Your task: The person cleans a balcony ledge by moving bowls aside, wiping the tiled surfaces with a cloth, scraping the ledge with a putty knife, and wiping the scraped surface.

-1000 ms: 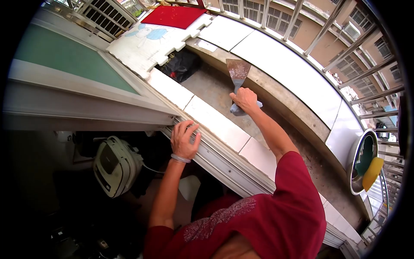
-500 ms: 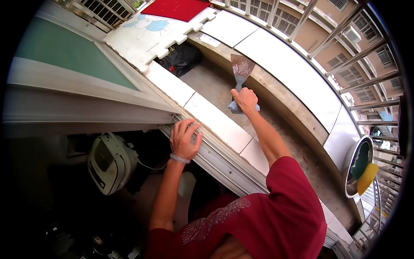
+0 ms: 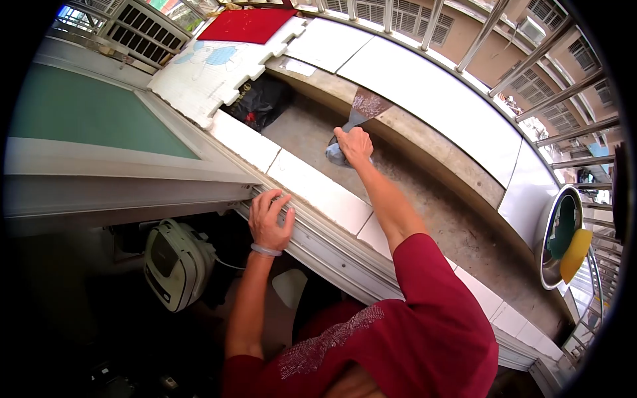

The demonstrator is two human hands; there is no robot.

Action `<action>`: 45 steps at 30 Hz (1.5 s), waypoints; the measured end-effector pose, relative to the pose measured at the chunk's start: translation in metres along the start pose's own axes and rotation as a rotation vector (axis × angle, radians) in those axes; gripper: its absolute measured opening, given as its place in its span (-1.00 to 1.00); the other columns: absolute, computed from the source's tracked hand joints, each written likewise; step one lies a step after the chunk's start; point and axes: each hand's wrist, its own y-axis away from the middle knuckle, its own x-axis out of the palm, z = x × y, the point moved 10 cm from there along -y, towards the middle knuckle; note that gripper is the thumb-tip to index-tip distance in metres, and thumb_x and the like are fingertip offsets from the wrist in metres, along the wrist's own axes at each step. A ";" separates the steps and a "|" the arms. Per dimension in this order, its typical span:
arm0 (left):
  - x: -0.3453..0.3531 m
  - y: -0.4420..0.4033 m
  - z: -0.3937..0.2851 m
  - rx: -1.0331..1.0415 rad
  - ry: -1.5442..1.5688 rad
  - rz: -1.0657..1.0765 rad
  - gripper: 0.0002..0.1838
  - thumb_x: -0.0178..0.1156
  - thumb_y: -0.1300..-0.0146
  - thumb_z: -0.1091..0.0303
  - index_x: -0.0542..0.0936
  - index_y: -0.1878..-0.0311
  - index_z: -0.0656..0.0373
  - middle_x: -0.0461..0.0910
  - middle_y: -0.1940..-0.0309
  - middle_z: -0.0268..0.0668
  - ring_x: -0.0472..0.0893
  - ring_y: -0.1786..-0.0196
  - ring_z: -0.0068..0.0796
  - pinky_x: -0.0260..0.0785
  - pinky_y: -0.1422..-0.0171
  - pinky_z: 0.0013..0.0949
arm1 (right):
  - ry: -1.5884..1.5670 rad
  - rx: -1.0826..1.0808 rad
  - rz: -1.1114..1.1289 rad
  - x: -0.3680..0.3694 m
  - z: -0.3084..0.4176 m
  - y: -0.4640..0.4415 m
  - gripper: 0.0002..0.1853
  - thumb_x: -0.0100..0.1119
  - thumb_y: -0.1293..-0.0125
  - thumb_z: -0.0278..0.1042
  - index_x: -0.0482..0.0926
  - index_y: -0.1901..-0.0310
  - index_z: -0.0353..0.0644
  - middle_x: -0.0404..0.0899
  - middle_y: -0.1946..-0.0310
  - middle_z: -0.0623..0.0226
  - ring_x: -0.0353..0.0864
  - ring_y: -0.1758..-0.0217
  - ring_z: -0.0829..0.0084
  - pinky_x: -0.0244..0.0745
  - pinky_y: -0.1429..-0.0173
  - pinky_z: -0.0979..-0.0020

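My right hand (image 3: pixel 355 144) is wrapped round the handle of a scraper (image 3: pixel 368 106), whose wide, stained blade rests at the rough concrete edge (image 3: pixel 424 137) of the ledge. Grey-blue wrapping shows at the handle beneath my fingers. Below lies the sunken concrete trough (image 3: pixel 411 182). My left hand (image 3: pixel 269 221) lies on the metal window track (image 3: pixel 318 245), fingers apart, holding nothing, with a pale band at the wrist.
A black plastic bag (image 3: pixel 262 103) sits at the trough's far end, beside a white foam mat (image 3: pixel 212 69) and a red board (image 3: pixel 245 26). At right are a metal basin (image 3: pixel 545 259) and a yellow sponge (image 3: pixel 576 256). Metal railings (image 3: pixel 479 33) line the outer side.
The view has shifted, so both hands appear further left. The scraper blade now meets the concrete edge at a different tilt. My left hand stays on the track.
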 end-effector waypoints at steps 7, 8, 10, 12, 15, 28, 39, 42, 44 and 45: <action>0.000 -0.001 0.002 -0.005 0.026 0.009 -0.71 0.22 0.03 0.37 0.60 0.17 0.11 0.49 0.08 -0.28 0.42 -0.03 -0.21 0.26 -0.08 -0.20 | -0.062 0.080 -0.020 0.015 0.010 -0.005 -0.45 0.07 0.07 0.05 0.61 0.38 -0.42 0.58 0.30 -0.19 0.59 0.18 -0.07 0.46 0.08 0.12; 0.000 -0.001 0.003 -0.002 0.027 0.005 -0.72 0.22 0.03 0.37 0.60 0.17 0.11 0.49 0.08 -0.28 0.42 -0.03 -0.21 0.26 -0.08 -0.20 | -0.068 0.088 -0.011 0.014 0.010 -0.005 -0.43 0.06 0.08 0.06 0.60 0.36 -0.44 0.57 0.28 -0.21 0.58 0.16 -0.09 0.45 0.07 0.11; -0.001 -0.001 0.004 0.004 0.032 -0.007 -0.72 0.22 0.03 0.36 0.60 0.17 0.11 0.49 0.08 -0.28 0.42 -0.03 -0.21 0.26 -0.08 -0.20 | -0.022 0.075 0.000 0.010 0.005 -0.005 -0.43 0.08 0.09 0.07 0.60 0.37 -0.44 0.57 0.29 -0.20 0.58 0.17 -0.08 0.46 0.08 0.12; -0.003 0.000 0.004 -0.003 0.041 -0.009 -0.72 0.22 0.02 0.36 0.60 0.17 0.11 0.49 0.07 -0.28 0.42 -0.03 -0.20 0.26 -0.08 -0.19 | 0.037 0.057 0.028 0.001 -0.003 -0.003 -0.42 0.09 0.10 0.08 0.60 0.37 -0.44 0.57 0.29 -0.20 0.59 0.17 -0.07 0.46 0.09 0.12; -0.003 0.001 0.006 -0.012 0.052 -0.012 -0.73 0.22 0.02 0.36 0.60 0.17 0.11 0.49 0.08 -0.28 0.42 -0.03 -0.19 0.26 -0.09 -0.19 | 0.072 0.040 0.061 -0.006 -0.005 -0.004 -0.42 0.11 0.13 0.09 0.61 0.37 -0.43 0.58 0.30 -0.18 0.60 0.18 -0.04 0.46 0.10 0.13; -0.002 -0.001 0.004 -0.006 0.033 -0.008 -0.72 0.23 0.05 0.39 0.61 0.18 0.12 0.50 0.10 -0.27 0.42 -0.03 -0.18 0.28 -0.11 -0.17 | -0.099 0.036 0.506 -0.040 -0.033 -0.001 -0.39 0.24 -0.06 0.19 0.58 0.33 -0.40 0.59 0.40 0.08 0.60 0.28 0.32 0.47 0.18 0.32; 0.000 -0.002 -0.001 -0.001 0.018 0.007 -0.71 0.22 0.06 0.41 0.60 0.18 0.13 0.49 0.09 -0.25 0.42 0.00 -0.17 0.27 -0.11 -0.17 | -0.021 -0.147 -0.568 -0.362 -0.189 -0.067 -0.59 0.24 -0.14 -0.05 0.61 0.12 -0.22 0.58 0.25 0.16 0.56 0.25 0.33 0.44 0.05 0.34; 0.002 -0.004 -0.002 0.004 0.011 0.019 -0.71 0.21 0.06 0.43 0.60 0.17 0.14 0.49 0.09 -0.24 0.42 0.00 -0.16 0.26 -0.11 -0.18 | 0.426 0.054 -0.724 -0.384 -0.243 -0.076 -0.60 0.12 -0.20 0.01 0.63 0.10 -0.11 0.61 0.24 0.15 0.57 0.17 0.24 0.42 -0.01 0.20; 0.002 -0.006 -0.004 0.013 -0.003 0.025 -0.70 0.20 0.06 0.43 0.60 0.17 0.14 0.48 0.09 -0.24 0.42 0.00 -0.16 0.26 -0.11 -0.18 | 0.655 0.313 -0.454 -0.355 -0.295 -0.102 -0.56 0.00 -0.24 -0.02 0.54 -0.02 -0.13 0.46 0.01 -0.02 0.39 -0.13 0.05 0.35 -0.05 -0.01; 0.003 -0.006 -0.004 0.006 0.001 0.032 -0.70 0.20 0.07 0.43 0.60 0.17 0.15 0.48 0.08 -0.23 0.42 0.00 -0.15 0.26 -0.11 -0.18 | 0.690 0.360 -0.547 -0.340 -0.311 -0.109 -0.57 0.01 -0.23 -0.06 0.51 -0.02 -0.15 0.35 -0.03 -0.10 0.32 -0.14 -0.04 0.34 -0.06 -0.04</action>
